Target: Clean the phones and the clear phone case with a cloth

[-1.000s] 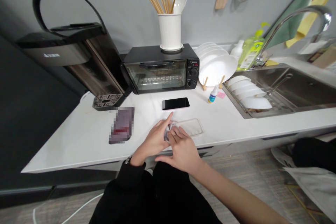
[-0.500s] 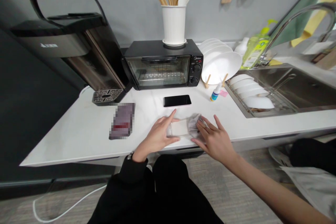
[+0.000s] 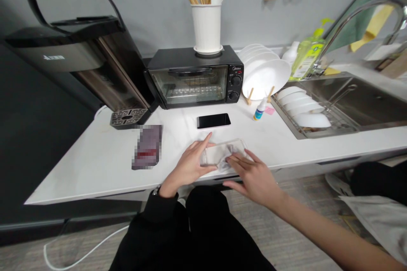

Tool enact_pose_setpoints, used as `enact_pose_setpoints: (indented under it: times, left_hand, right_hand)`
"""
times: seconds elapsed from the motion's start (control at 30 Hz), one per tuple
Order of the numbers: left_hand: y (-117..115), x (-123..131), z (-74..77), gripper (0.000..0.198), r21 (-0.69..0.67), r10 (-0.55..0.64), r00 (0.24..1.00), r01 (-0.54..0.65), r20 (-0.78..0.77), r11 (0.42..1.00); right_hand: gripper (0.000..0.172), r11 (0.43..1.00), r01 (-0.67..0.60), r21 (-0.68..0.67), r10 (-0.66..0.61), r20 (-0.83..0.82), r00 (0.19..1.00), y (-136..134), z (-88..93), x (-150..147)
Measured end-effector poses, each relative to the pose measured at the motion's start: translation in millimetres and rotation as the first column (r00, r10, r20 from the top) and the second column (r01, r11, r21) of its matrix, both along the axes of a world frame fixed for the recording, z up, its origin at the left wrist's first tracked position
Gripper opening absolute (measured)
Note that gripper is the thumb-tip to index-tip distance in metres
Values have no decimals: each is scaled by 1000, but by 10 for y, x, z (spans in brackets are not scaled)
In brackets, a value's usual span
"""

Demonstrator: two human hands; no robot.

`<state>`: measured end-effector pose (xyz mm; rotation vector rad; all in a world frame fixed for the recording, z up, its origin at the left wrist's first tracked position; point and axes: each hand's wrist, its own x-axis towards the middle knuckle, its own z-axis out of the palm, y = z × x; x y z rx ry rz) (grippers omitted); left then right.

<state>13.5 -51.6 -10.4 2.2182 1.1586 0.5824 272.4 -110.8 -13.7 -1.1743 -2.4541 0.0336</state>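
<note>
A clear phone case (image 3: 212, 155) lies flat near the counter's front edge. My left hand (image 3: 187, 164) grips its left end between thumb and fingers. Under the fingertips of my right hand (image 3: 259, 178), a crumpled light-grey cloth (image 3: 225, 159) is pressed against the case's lower middle part; the fingers partly cover it. Just behind the case lies a phone (image 3: 213, 121), its dark screen facing up. A small spray bottle (image 3: 260, 111) with a white top stands upright behind and to the right of my right hand.
A toaster oven (image 3: 193, 82) with a white utensil holder (image 3: 206, 27) on top stands at the back. To its left is a tall black dispenser (image 3: 127, 72), with a purple packet (image 3: 148, 146) in front. White plates (image 3: 267, 78) and a sink (image 3: 375, 106) are on the right.
My right hand has slid the cloth left and toward me across the case, baring the case's right end. My left hand keeps its grip. The whole view has shifted slightly.
</note>
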Motion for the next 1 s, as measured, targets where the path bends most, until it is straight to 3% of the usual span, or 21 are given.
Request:
enact_pose_setpoints:
  times: [0.1,0.17,0.3,0.4,0.5,0.6,0.67,0.8,0.9,1.0]
  left_hand:
    - [1,41,9,112,8,-5,1000,5,-6,1000]
    - [6,73,17,113,13,-13,1000,13,-6,1000]
    - [11,87,25,109,0,-2,1000,2,7,1000]
    - [1,49,18,106,-34,40,999,-41,-3,999]
    - [-13,10,9,105,-35,46,999,-45,21,998]
    - [-18,-3,5,104,-9,13,999,-13,39,1000]
    - [-17,1,6,104,4,9,1000,-9,24,1000]
    - [-11,34,16,103,6,8,1000,-8,13,1000]
    - [1,70,14,106,23,0,1000,-1,11,1000]
    - [16,78,-4,103,23,-2,1000,2,26,1000]
  right_hand:
    - [48,994,90,60,-96,107,990,21,-6,302]
    - [56,984,154,90,-164,123,979,58,-61,237]
    - [101,963,247,112,-249,6,969,144,-218,-389]
    - [113,985,160,61,-153,-98,983,162,-241,-843]
    - [101,1000,22,-14,-25,-176,984,137,-154,-911]
    - [76,995,-67,-74,54,-169,984,91,-38,-581]
    - [66,996,-53,-72,45,-110,993,65,13,-250]
    - [49,996,87,14,-88,36,995,75,15,260]
    - [55,982,180,64,-184,55,981,137,-48,189]
    - [73,968,243,60,-241,-42,970,185,-112,-279]
